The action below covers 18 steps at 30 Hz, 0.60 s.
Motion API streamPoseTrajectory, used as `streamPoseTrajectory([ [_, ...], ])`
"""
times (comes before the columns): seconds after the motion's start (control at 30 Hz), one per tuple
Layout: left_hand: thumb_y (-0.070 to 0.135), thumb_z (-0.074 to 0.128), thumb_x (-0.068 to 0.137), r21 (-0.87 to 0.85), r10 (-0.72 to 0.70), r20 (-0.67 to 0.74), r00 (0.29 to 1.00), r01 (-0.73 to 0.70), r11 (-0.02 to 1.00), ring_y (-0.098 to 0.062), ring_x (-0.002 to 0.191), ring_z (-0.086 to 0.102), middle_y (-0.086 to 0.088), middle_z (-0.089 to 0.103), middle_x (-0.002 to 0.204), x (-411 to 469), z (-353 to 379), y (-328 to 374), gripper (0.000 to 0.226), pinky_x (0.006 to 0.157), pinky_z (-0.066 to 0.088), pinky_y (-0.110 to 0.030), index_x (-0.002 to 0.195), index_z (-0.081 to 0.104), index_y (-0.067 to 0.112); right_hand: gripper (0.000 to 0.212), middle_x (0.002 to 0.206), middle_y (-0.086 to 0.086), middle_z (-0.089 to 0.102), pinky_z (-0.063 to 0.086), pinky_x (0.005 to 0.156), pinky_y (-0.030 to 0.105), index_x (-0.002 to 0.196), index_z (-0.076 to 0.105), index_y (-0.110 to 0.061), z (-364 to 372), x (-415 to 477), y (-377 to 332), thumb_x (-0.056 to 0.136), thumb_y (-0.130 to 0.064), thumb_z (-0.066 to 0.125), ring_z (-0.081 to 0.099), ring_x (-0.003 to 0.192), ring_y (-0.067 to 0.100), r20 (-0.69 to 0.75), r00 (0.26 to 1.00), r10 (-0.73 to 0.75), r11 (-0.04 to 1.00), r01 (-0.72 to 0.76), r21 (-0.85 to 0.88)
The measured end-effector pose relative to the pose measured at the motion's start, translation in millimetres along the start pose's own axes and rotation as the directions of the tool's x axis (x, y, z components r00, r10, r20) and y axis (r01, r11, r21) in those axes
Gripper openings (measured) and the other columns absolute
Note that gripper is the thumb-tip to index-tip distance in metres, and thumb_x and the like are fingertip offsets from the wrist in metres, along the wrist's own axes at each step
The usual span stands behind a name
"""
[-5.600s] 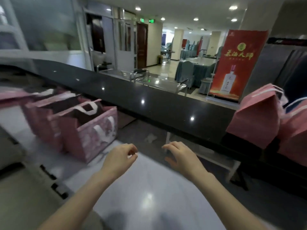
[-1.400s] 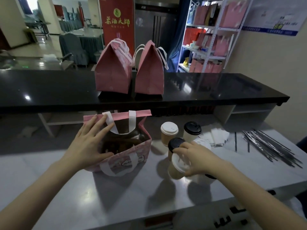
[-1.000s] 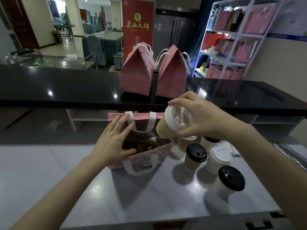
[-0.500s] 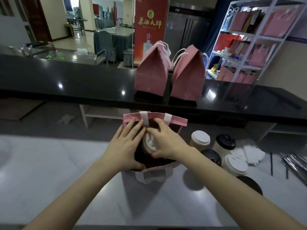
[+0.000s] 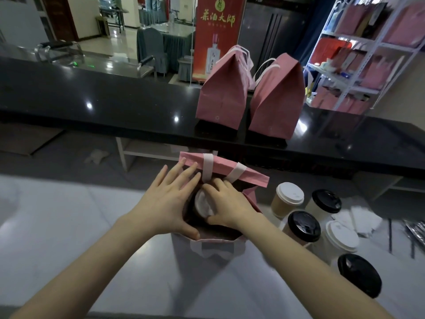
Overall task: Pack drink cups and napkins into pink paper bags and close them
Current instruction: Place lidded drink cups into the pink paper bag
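**Head view: first cup going into the third bag**

Head view, over the grey desk (image 5: 69, 226). Two pink bags already packed and folded shut, standing side by side on the black counter (image 5: 92, 100) beyond the desk's far edge: closed bag on the left (image 5: 220, 93), closed bag on the right (image 5: 276, 100). A third, the open pink bag (image 5: 230, 173), standing mid-desk near the far edge, mouth wide, handles flopped over the rim.

Inside that mouth, a white-lidded cup (image 5: 203, 203), pinched by the right hand (image 5: 230, 203) with thumb and fingers curled round the lid. Left hand (image 5: 167, 201) spread flat against the bag's left wall, fingers splayed, thumb hooked over the near rim, bracing it open.

Left to do, by the look of it: five more cups waiting toward the desk's right edge, just beside the bag: a tan white-lidded cup (image 5: 287, 199), a black-lidded cup behind it (image 5: 325, 202), a black-lidded cup nearer (image 5: 303, 226), a white-lidded one (image 5: 341, 237), and a black-lidded one nearest the front edge (image 5: 358, 277). Napkins (image 5: 363, 219) untouched further right. Bag not yet closed. How many cups per bag: cannot tell.

Against half a second ago: nearly the same pose, cup sunk slightly deeper. Against a second ago: cup then held up in the air above the bag, now down inside.
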<state>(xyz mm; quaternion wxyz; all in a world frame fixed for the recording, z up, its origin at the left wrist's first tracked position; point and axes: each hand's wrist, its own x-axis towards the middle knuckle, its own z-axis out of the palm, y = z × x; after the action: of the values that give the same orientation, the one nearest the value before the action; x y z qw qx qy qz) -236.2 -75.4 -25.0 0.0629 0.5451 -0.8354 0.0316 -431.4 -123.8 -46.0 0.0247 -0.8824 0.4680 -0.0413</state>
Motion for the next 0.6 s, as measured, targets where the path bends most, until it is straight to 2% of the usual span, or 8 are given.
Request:
streamPoseTrajectory([
  [0.13,0.095,0.046,0.047,-0.010,-0.001,0.018,1.000,0.001,1.000,-0.013,0.135,-0.042,0.006,-0.024,0.159,4,1,-2,0.139,0.110,-0.023,-0.039,0.151,-0.015,0.027,0.085,0.135,0.004,0.038,0.049,0.090,0.039,0.141,0.035,-0.020,7,7,-1,0.069,-0.042,0.076,0.039,0.119,0.025,0.015,1.000,0.009,1.000,-0.009,0.007],
  [0.27,0.095,0.047,0.045,-0.013,-0.016,0.040,0.999,0.017,1.000,-0.012,0.138,-0.037,0.003,-0.015,0.161,7,2,-2,0.140,0.112,-0.020,-0.040,0.153,-0.006,0.022,0.076,0.131,0.007,0.041,0.047,0.090,0.038,0.138,0.037,-0.016,15,14,-5,0.074,-0.039,0.073,0.042,0.117,0.028,0.042,0.999,0.034,0.999,-0.033,-0.006],
  [0.37,0.094,0.048,0.045,-0.022,-0.031,0.049,0.998,0.032,0.999,-0.014,0.140,-0.034,0.003,-0.014,0.162,8,3,-4,0.140,0.112,-0.019,-0.039,0.154,-0.002,0.022,0.075,0.131,0.010,0.045,0.042,0.096,0.037,0.140,0.036,-0.013,14,23,-5,0.078,-0.036,0.071,0.043,0.118,0.030,0.096,0.995,0.027,0.998,-0.022,-0.052],
  [0.6,0.095,0.045,0.044,-0.066,-0.061,0.069,0.996,0.065,0.996,-0.009,0.134,-0.042,0.007,-0.017,0.160,13,5,-18,0.140,0.110,-0.021,-0.036,0.153,-0.005,0.025,0.064,0.124,0.011,0.052,0.040,0.095,0.036,0.132,0.044,-0.012,11,45,-4,0.077,-0.032,0.071,0.047,0.112,0.031,0.222,0.975,0.002,0.996,0.018,-0.092],
])
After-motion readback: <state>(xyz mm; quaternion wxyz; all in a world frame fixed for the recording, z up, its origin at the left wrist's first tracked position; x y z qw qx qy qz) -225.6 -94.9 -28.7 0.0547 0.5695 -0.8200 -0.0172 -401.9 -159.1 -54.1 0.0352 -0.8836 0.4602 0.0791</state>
